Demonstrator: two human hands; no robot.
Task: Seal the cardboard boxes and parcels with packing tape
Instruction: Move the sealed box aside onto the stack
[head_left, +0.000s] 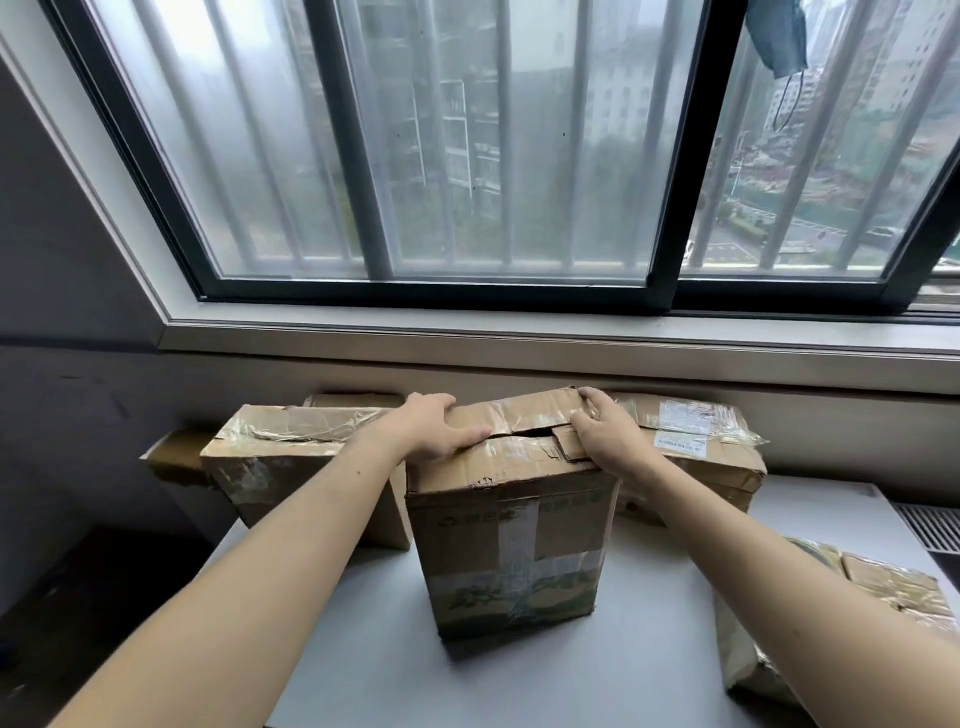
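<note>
Box (511, 525) stands upright at frame centre on the tabletop (363, 649). Its top flaps are folded down, the seam is gapped, and old tape crosses its front. Left hand (431, 426) grasps the top's left end, with fingers (434, 400) curled over the far edge and thumb laid along the seam. Right hand (605, 434) grasps the right end, fingers hooked over the far edge and thumb on a torn flap. Both forearms reach in from the lower corners, nearly straight. Second box (291, 452) sits just left, third box (696, 452) just right. Parcel (883, 587) lies lower right. Window (467, 156) fills the upper frame.
</note>
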